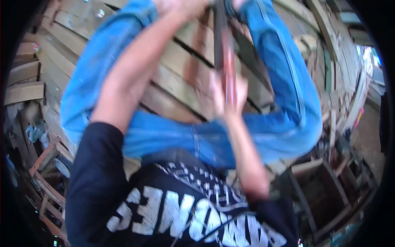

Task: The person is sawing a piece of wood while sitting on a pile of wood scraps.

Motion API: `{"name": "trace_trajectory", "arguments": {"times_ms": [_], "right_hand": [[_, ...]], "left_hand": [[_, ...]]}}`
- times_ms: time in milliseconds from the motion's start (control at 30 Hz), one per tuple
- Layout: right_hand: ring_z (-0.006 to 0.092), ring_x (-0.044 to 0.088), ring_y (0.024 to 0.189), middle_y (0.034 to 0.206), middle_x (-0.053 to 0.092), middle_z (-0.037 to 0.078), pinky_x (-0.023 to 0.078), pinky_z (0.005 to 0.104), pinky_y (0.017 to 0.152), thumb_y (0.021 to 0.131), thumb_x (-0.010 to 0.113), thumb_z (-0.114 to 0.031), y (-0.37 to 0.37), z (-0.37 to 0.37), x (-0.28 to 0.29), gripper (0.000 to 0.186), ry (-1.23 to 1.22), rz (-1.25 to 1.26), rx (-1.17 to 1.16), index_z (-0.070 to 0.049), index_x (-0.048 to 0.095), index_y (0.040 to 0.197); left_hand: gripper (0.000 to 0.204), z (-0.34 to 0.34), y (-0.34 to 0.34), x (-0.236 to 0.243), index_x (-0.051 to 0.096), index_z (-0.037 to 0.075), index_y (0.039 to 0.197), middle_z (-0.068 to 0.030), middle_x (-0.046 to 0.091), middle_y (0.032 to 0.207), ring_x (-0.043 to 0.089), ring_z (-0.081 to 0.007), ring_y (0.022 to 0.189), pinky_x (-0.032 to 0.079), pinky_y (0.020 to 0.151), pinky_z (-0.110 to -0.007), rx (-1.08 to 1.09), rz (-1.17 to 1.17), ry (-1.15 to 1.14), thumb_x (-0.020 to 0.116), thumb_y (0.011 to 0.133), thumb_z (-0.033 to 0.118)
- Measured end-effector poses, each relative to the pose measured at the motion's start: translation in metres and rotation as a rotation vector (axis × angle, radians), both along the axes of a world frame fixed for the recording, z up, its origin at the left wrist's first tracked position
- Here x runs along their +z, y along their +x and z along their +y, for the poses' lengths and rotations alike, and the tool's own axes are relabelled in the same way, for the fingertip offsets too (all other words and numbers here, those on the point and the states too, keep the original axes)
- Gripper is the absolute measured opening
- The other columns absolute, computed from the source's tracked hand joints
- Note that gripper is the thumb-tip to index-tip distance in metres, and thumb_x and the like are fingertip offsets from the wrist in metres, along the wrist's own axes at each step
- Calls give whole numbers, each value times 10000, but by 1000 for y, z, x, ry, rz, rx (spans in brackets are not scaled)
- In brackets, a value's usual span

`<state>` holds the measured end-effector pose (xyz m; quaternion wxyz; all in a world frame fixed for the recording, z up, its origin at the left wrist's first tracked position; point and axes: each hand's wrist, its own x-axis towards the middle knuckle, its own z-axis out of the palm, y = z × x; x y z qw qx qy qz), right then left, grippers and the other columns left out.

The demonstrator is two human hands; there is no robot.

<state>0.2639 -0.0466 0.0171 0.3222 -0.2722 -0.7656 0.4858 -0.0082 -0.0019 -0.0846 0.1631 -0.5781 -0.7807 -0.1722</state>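
Observation:
A reddish-brown, smooth, rounded bar (228,70), perhaps a wooden handle, runs away from me between my legs. My right hand (234,96) is closed around its near end, smeared a little by motion. Right alongside it on the left lies a long dark bar (219,37), reaching to the upper edge of the view. Whether the two are joined I cannot tell. My left arm stretches far forward, and my left hand (190,6) is at the upper edge, close to the dark bar's far end. Its fingers are blurred and cut off.
I sit on wooden planks (177,61) with gaps between them, my legs in blue jeans (284,70) bent on both sides. Wooden frames (49,189) stand at lower left. An open wooden box (319,189) is at lower right. A clear plastic item (88,14) lies at upper left.

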Motion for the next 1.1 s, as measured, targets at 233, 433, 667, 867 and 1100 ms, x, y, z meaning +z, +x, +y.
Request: {"name": "trace_trajectory", "arguments": {"times_ms": [233,433,667,867,1100], "right_hand": [[74,449,557,647,565,17,418,254,549,851,626,-136,10,12,16,146,-80,-70,124,-7,646,916],[192,535,520,633,569,113,420,375,509,846,617,-87,-21,23,2,81,37,-81,122,-6,614,840],[108,458,524,601,539,16,384,307,503,830,636,-121,-63,37,1,178,-52,-82,128,-42,536,706],[138,468,581,672,553,46,387,340,533,844,611,-116,-51,44,0,147,-291,-128,109,-47,525,746],[59,522,648,709,560,-7,438,251,566,820,664,-92,-24,12,-13,107,-57,2,87,-48,570,794]], "left_hand": [[161,-4,7,2,690,42,788,-182,635,939,618,-326,908,534,729,-430,45,-32,-127,545,743,95],[146,-12,7,-7,674,12,737,-182,647,801,640,-351,807,526,670,-455,-23,-36,-136,536,732,58],[146,-8,17,3,692,44,765,-165,656,753,651,-319,727,528,646,-434,56,-109,-532,556,746,94],[142,-12,17,-2,690,31,752,-178,686,806,689,-327,758,564,664,-437,14,-109,-506,568,748,102],[145,-10,-14,-1,686,92,660,-136,645,649,658,-279,630,527,580,-433,24,-115,-408,572,742,125]]}}
